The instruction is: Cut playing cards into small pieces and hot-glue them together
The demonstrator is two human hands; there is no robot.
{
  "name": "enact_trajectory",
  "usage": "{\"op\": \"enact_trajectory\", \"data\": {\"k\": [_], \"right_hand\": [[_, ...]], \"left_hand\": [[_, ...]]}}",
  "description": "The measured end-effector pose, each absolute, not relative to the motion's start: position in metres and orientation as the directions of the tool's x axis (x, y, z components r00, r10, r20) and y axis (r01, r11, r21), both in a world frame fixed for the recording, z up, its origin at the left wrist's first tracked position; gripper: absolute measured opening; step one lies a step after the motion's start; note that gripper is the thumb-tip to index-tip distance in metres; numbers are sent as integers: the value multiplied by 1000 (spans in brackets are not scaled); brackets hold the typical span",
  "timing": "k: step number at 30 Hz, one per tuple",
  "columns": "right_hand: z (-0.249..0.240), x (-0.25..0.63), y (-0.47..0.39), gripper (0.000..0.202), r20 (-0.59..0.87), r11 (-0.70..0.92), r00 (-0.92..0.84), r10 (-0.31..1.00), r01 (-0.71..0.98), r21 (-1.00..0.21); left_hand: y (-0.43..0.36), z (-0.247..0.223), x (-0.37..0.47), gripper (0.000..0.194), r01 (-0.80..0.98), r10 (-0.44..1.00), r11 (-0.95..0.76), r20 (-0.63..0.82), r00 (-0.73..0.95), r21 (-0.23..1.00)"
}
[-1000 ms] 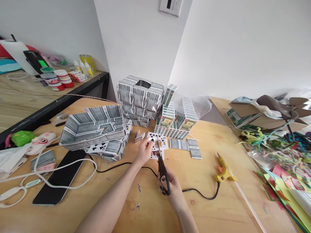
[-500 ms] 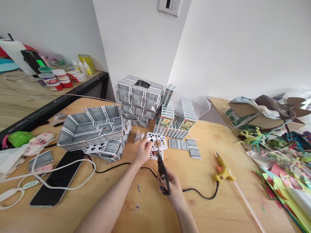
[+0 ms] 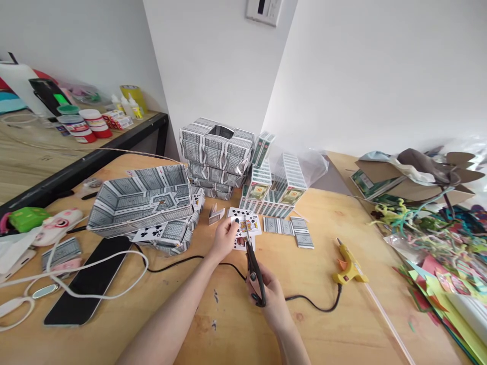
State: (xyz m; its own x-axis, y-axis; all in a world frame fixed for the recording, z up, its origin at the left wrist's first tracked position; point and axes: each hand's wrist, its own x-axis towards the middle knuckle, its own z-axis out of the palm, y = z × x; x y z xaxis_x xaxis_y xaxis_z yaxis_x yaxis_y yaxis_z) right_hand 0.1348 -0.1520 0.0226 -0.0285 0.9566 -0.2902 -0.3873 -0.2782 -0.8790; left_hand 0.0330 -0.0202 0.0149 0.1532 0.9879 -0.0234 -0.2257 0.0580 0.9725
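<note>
My left hand (image 3: 225, 237) pinches a playing card over the middle of the table. My right hand (image 3: 268, 294) is closed round the handles of black scissors (image 3: 255, 271), whose blades point away from me at the held card. Face-up playing cards (image 3: 251, 224), a king among them, lie just beyond and under the blades. A small folded card piece (image 3: 216, 215) stands left of them. To their right lie face-down cards (image 3: 279, 226). An open tray made of grey patterned cards (image 3: 142, 200) sits to the left, on another card-covered piece.
Behind are a stacked card-covered box (image 3: 216, 152) and packs of cards (image 3: 291, 187). A yellow glue gun (image 3: 348, 266) lies right, its black cable crossing the table. A phone (image 3: 89, 284) and white cable are left; coloured craft material (image 3: 452, 289) is far right.
The view has shifted very slightly. Both hands keep their places, with the scissor blades still at the card; no other movement is visible.
</note>
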Motion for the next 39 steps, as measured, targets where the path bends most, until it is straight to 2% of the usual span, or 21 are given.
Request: {"op": "enact_trajectory", "data": {"k": [5,9,11,13,16,18,21,24,27,29,30,32,34,39], "right_hand": [[26,130,-152,49,-322,-298,16,947,-340,-892],[31,129,-152,55,-317,-288,103,943,-230,-930],[31,136,-153,57,-293,-278,206,934,-101,-955],[31,149,-155,55,-212,-262,321,923,121,-957],[27,173,-160,48,-20,-224,373,928,513,-829],[23,189,-164,46,79,-193,342,936,689,-698],[14,207,-171,48,166,-170,300,939,827,-536],[5,220,-175,48,220,-171,292,931,879,-445],[6,226,-172,43,281,-218,348,894,888,-404],[13,224,-164,36,312,-237,407,858,854,-462],[17,220,-158,33,309,-229,439,844,815,-533],[27,208,-142,29,228,-183,486,844,659,-729],[34,191,-121,32,84,-130,442,893,432,-893],[29,150,-69,34,-77,-81,318,945,-1,-997]], "left_hand": [[-22,17,33,17,-208,984,85,-48,174,975],[-21,15,32,17,-225,982,77,-35,184,971],[-20,14,31,18,-232,981,57,-12,191,971],[-19,12,31,18,-238,978,42,8,209,970],[-19,10,30,19,-239,975,59,-4,224,969],[-19,10,29,20,-226,978,57,-9,209,973],[-17,11,27,17,-191,982,-3,40,187,982],[-16,12,25,9,-180,978,-34,70,199,983],[-15,10,25,21,-220,975,15,34,218,975],[-15,8,26,26,-254,975,57,1,221,966],[-15,7,27,27,-269,975,74,-13,222,960],[-14,6,28,26,-288,973,105,-39,227,952],[-13,4,29,23,-283,976,104,-43,213,953],[-10,1,27,18,-219,993,-9,34,110,976]]}}
